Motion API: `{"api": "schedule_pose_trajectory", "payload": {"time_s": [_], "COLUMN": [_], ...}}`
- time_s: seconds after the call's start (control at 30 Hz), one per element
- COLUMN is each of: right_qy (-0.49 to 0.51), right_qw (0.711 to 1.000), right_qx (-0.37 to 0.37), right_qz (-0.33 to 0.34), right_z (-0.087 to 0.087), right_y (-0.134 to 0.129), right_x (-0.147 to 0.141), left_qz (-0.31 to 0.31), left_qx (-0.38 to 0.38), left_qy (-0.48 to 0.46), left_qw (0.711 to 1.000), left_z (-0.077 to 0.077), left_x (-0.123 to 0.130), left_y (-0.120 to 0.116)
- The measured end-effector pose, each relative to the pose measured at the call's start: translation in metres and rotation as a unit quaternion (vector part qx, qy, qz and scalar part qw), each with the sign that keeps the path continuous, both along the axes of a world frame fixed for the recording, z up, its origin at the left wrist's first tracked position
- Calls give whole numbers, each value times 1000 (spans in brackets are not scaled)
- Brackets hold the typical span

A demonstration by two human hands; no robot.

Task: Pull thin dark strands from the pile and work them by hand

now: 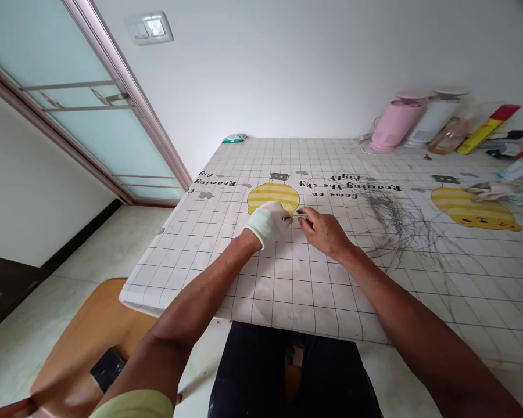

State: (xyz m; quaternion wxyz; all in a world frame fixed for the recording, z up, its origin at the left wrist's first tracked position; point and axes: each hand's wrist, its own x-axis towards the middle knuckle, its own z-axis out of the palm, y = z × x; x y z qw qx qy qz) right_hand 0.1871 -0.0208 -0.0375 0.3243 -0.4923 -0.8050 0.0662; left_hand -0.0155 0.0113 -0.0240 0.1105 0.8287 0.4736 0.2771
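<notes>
My left hand (271, 222), in a white glove with a pale green cuff, is closed on a thin wire (294, 216) above the table. Bare and just to its right, my right hand (322, 230) has thumb and index finger curled around the wire's other side; the tips are very small in view. Both hands are over the lower edge of a yellow striped balloon print. Further right lies a loose tangle of thin dark wires (398, 223), spread across the cloth.
A white checked tablecloth (261, 284) covers the table. At the back right stand a pink cylindrical device (394, 125), a white one (433, 119), a bottle (447, 136) and a yellow-red box (483, 132). A wooden chair (78, 331) holding a dark object is at the left.
</notes>
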Motion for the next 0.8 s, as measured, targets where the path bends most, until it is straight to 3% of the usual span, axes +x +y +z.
{"api": "schedule_pose_trajectory", "payload": {"time_s": [0.13, 0.27, 0.53, 0.67, 0.8], "right_qy": [16, 28, -4, -1, 32], "right_qw": [1000, 999, 1000, 1000, 999], "right_qx": [-16, -19, -13, -5, -17], "right_qz": [1, 2, 17, 14, 18], "right_z": [2, 3, -1, -1, 2], "right_y": [-1, -3, -3, -2, -3], "right_x": [0, -2, -3, -2, 0], "left_qz": [19, 37, -1, 0, 22], "left_qx": [-22, 4, -28, -48, -13], "left_qy": [46, 14, 12, -40, -108], "left_qw": [999, 999, 1000, 998, 994], "left_z": [9, 16, 9, 12, 19], "left_x": [-1, -1, 0, 1, -2], "left_y": [5, 3, -2, -8, -7]}}
